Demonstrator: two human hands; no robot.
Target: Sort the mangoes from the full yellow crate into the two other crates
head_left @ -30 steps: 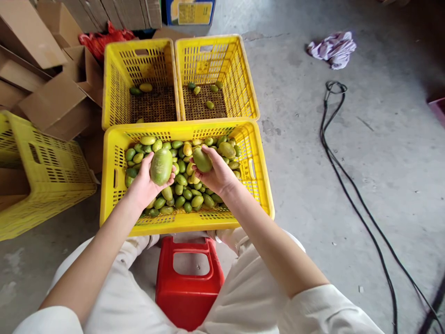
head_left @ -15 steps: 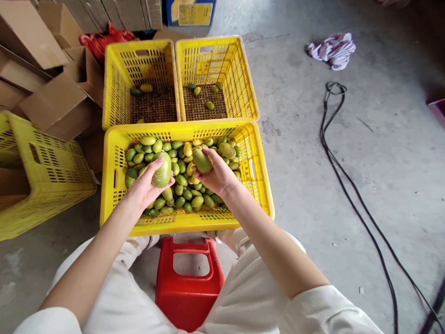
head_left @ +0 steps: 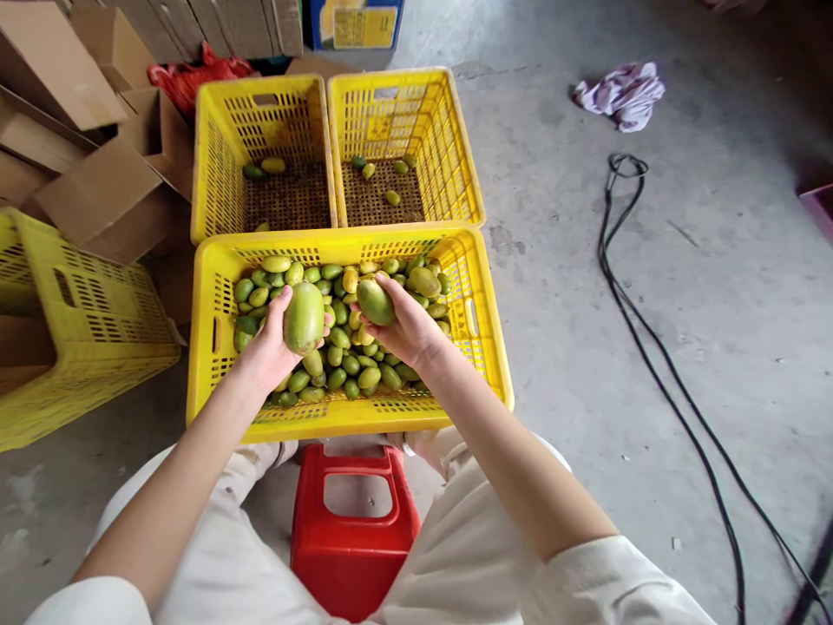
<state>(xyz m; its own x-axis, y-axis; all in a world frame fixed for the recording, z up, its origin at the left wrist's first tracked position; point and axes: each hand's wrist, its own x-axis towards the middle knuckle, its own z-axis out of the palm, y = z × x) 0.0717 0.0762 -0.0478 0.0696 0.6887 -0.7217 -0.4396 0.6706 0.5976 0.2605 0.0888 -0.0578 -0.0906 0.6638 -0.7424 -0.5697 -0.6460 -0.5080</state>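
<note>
We find the left hand (head_left: 270,343) grasping a large, pale-green, smooth oval fruit (head_left: 304,319) and the right hand (head_left: 411,325) grasping a smaller, darker-green oval fruit (head_left: 376,302), the two fruits held apart above a rectangular, yellow, perforated plastic crate (head_left: 351,425). Beneath them, we note a spread of small green and yellowish oval fruits (head_left: 337,378) lying in that crate. We record two deeper yellow slatted plastic crates (head_left: 221,165) side by side just beyond it, each with a few fruits at the bottom, and a red plastic stool (head_left: 355,564) between the person's legs.
</note>
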